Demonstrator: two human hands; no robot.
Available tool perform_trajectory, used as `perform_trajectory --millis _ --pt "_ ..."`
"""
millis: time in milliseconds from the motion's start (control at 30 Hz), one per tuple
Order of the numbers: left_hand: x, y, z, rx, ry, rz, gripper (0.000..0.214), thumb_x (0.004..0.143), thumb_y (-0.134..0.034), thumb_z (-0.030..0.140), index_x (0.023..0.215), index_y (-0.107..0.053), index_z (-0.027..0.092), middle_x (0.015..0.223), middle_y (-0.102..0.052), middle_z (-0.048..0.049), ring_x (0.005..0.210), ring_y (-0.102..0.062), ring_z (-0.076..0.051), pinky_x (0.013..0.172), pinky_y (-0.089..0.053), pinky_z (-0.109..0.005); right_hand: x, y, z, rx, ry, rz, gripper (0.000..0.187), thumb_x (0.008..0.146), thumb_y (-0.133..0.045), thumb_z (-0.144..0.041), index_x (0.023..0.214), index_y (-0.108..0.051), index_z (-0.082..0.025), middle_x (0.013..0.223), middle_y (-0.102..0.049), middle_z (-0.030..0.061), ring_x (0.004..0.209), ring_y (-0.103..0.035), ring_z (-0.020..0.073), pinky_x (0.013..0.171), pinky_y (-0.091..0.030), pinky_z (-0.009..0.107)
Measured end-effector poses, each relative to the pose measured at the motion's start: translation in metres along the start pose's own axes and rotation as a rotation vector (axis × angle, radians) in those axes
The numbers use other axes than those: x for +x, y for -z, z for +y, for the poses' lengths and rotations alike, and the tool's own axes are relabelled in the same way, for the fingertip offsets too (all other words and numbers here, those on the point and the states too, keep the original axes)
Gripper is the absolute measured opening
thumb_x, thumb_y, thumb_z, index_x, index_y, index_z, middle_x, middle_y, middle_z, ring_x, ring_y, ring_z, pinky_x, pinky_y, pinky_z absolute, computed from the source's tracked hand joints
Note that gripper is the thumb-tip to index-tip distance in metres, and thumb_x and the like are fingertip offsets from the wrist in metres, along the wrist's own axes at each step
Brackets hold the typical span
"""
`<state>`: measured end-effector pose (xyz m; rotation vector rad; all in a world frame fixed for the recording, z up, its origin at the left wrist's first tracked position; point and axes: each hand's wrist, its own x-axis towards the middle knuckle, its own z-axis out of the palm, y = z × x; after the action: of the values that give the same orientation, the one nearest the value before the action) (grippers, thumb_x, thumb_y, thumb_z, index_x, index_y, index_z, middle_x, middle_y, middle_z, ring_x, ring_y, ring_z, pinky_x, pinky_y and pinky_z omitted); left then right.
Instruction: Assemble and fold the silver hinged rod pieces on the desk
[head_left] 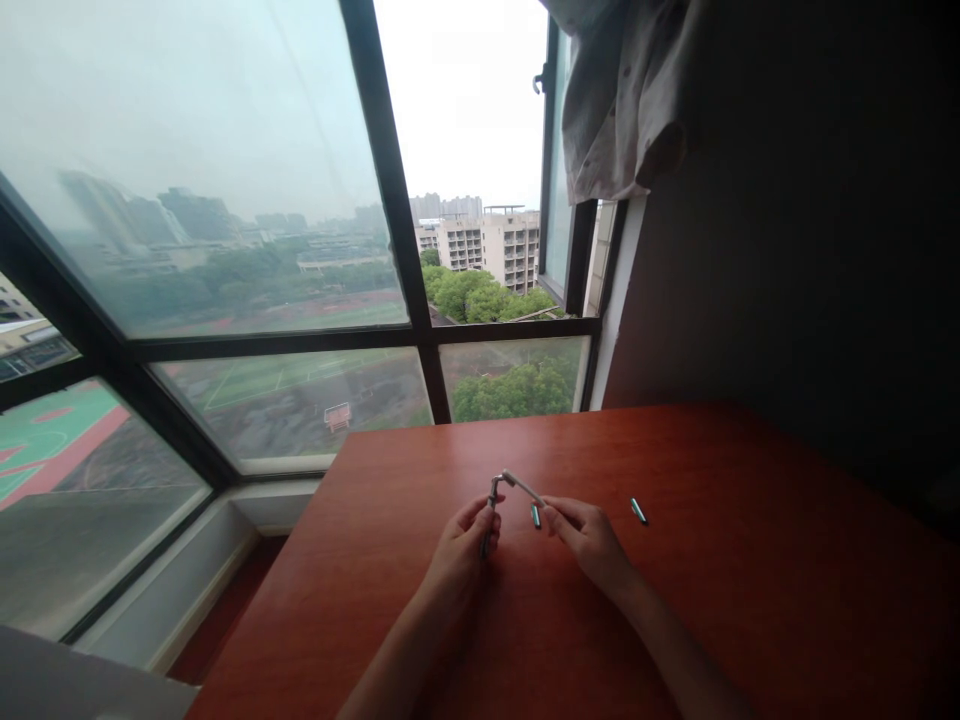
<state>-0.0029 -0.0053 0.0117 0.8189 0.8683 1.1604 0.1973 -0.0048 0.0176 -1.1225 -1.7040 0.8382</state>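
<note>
My left hand is closed around a slim dark metallic rod held nearly upright, its lower end partly hidden by the fingers. A thin grey stick is pinched in my right hand. It slants up to the left, and its thicker end meets or overlaps the top of the dark rod; whether they are joined I cannot tell. On the table just left of my right fingertips lies a small dark-green and silver piece. A similar small piece rests farther right.
Both hands are above a reddish-brown wooden table. Beyond its far edge stand dark-framed windows, with one pane swung open. A grey curtain hangs at the upper right beside a dark wall.
</note>
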Motion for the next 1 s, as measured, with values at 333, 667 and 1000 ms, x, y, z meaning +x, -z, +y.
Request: perform_trajectory --millis 333,667,1000 --pt "0.004 0.006 0.0 0.253 -0.149 0.004 0.046 0.074 -0.071 0.047 0.103 -0.07 0.012 0.061 -0.045 0.003 0.055 -0.035 -0.01 0.053 -0.025 -0.023 0.002 0.004 0.011 -0.144 0.033 0.078 0.038 0.091 -0.046 -0.04 0.087 -0.074 -0.016 0.071 -0.067 0.006 0.067 -0.06 0.0197 0.061 -0.044 0.027" --pt "0.003 0.01 0.001 0.502 -0.3 0.125 0.035 0.076 -0.067 0.042 0.098 -0.073 0.016 0.065 -0.054 -0.0004 0.063 -0.045 -0.015 0.062 -0.035 -0.026 0.002 0.007 0.011 -0.138 0.057 0.043 0.036 0.09 -0.047 -0.04 0.089 -0.075 -0.016 0.074 -0.07 0.0066 0.067 -0.062 0.0203 0.06 -0.045 0.027" --pt "-0.004 0.008 0.012 0.78 -0.458 0.063 0.022 0.082 -0.061 0.03 0.1 -0.075 0.026 0.086 -0.065 -0.0081 0.078 -0.055 -0.023 0.071 -0.038 -0.028 0.003 0.007 0.017 -0.19 0.034 0.044 0.034 0.09 -0.047 -0.038 0.095 -0.075 -0.018 0.087 -0.073 0.0099 0.077 -0.065 0.0239 0.067 -0.048 0.03"
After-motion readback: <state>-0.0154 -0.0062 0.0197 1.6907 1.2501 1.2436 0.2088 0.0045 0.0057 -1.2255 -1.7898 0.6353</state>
